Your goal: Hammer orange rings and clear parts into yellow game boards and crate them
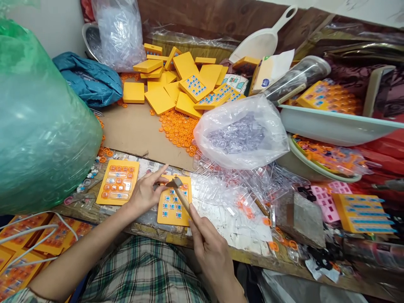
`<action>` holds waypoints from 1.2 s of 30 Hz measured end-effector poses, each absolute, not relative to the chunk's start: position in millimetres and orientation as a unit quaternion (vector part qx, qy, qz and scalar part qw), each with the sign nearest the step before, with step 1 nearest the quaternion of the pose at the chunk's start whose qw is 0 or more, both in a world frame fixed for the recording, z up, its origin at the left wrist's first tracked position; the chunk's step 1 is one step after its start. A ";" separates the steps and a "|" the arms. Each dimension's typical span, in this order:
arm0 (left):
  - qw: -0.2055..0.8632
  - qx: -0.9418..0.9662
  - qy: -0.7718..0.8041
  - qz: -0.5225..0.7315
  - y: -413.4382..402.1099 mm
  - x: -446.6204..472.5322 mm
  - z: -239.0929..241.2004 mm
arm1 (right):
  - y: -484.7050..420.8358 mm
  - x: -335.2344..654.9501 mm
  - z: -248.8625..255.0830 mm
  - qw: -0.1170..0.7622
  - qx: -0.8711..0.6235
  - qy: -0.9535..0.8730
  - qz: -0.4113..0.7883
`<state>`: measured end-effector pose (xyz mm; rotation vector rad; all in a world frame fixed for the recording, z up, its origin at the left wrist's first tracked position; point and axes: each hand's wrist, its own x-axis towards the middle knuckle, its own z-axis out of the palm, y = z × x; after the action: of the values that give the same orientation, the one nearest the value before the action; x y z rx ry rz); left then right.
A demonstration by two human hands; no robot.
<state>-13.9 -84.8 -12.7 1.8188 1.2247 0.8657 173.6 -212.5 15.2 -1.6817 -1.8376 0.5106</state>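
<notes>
My right hand (210,244) is closed round the wooden handle of a small hammer (183,198). The hammer's dark metal head is over the top part of a yellow board (184,219) with small blue-and-white pieces set in it. At that board's upper left edge is my left hand (147,189), thumb and a finger brought together by the hammer head and the index finger lifted. Whatever lies between those fingertips is too small to make out. Left of my hand lies a second yellow board (102,195), fitted with round orange caps and long clear bars.
Yellow boards (159,101) are heaped at the back, with loose orange rings (178,128) before them. A plastic bag (205,147) of clear pieces stands at centre right. A green bag (41,126) bulges at left. A metal block (298,216) and a tub (341,126) are right.
</notes>
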 end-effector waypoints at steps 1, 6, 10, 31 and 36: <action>0.385 0.712 0.481 0.335 -85.9 -14.9 -11.1 | -213.2 173.0 13.8 0.296 -0.634 -0.685 0.201; 0.366 0.724 0.501 0.303 -79.2 -24.0 3.2 | -224.6 170.3 -0.4 0.419 -0.616 -0.639 0.191; 0.245 0.761 0.516 0.307 -38.1 -13.2 18.9 | -231.0 168.8 -15.1 0.435 -0.622 -0.635 0.144; 0.231 0.822 0.488 0.180 42.0 45.6 9.4 | -215.1 165.8 -1.8 0.405 -0.717 -0.523 0.220; 0.242 0.832 0.441 0.236 -13.9 26.0 26.5 | -233.1 188.0 0.2 0.444 -0.697 -0.542 0.153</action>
<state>26.0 -13.9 26.5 2.2737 1.2050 0.6453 188.0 -233.1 0.2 -1.7277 -1.3450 0.3785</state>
